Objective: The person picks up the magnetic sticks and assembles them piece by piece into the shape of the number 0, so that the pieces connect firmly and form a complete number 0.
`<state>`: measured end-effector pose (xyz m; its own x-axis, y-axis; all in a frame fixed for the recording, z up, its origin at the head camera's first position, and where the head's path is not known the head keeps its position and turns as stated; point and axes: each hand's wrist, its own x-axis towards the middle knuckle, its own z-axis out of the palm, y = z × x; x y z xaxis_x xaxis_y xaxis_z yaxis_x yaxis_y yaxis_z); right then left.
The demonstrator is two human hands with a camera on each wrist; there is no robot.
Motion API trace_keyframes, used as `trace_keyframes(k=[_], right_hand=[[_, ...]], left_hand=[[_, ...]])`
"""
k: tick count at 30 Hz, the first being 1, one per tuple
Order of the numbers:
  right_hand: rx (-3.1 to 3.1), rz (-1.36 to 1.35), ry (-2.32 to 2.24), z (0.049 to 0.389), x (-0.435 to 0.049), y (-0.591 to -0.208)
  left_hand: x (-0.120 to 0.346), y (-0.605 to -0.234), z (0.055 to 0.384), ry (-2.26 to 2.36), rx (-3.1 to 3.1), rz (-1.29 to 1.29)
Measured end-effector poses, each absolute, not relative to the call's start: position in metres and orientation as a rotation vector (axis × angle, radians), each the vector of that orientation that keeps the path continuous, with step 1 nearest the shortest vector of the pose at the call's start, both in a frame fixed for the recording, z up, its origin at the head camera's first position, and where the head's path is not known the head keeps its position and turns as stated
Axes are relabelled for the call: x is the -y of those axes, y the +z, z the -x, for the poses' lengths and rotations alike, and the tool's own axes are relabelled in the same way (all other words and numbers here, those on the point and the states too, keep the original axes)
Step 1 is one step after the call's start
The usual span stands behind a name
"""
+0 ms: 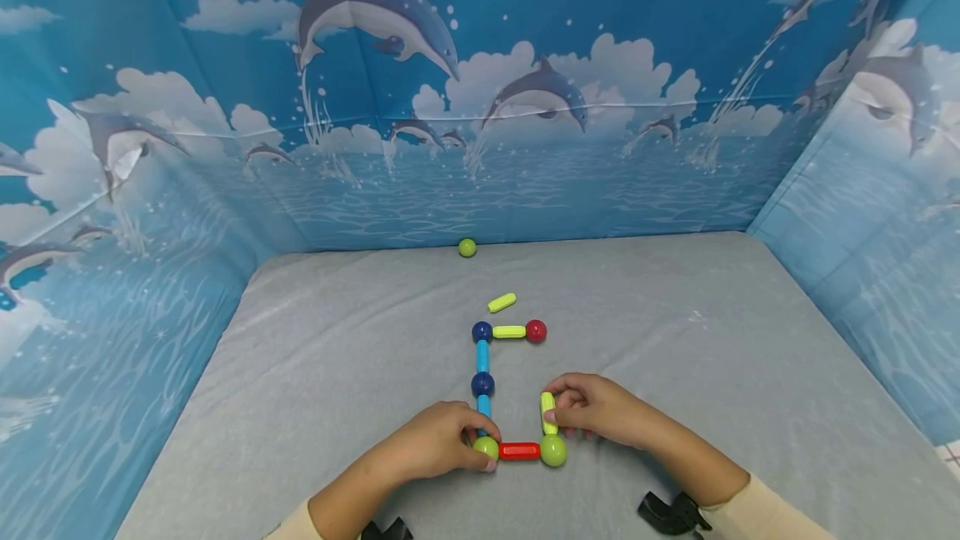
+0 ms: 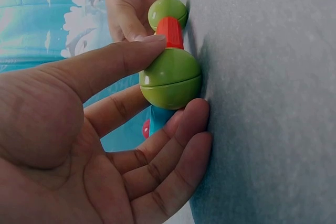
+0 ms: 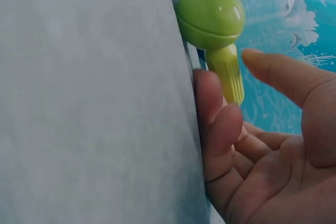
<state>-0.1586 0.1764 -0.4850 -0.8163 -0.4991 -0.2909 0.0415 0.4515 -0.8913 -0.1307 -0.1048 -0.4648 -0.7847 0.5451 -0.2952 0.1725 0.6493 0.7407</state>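
A figure of toy building rods and balls lies on the grey cloth. My left hand [image 1: 442, 446] pinches the green ball [image 2: 170, 80] at its near left corner, thumb on one side and fingers curled around the other. A red rod [image 1: 519, 451] joins that ball to a second green ball [image 1: 553, 451]. From the second ball a yellow-green rod [image 1: 548, 412] points away from me. My right hand [image 1: 600, 411] holds this rod between thumb and curled fingers; its far end is partly hidden by fingers in the right wrist view.
Blue rods [image 1: 483, 356] and dark blue balls [image 1: 482, 384] run up the left side. At the top, another yellow-green rod [image 1: 508, 332] ends in a red ball [image 1: 536, 331]. A loose yellow-green rod [image 1: 502, 302] and green ball [image 1: 467, 247] lie farther back, before the dolphin-print curtain [image 1: 525, 173].
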Motion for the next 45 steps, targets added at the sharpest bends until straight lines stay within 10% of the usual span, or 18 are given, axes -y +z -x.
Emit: trace_keyframes(k=[20, 45], right_hand=[[-2.112, 0.364, -1.302, 0.152, -0.182, -0.476], [-2.156, 0.377, -1.352, 0.134, -0.182, -0.480]], left_hand=[[0.121, -0.448, 0.133, 1.023, -2.359, -0.564], [0.143, -0.445, 0.269, 1.302, -2.662, -0.066]])
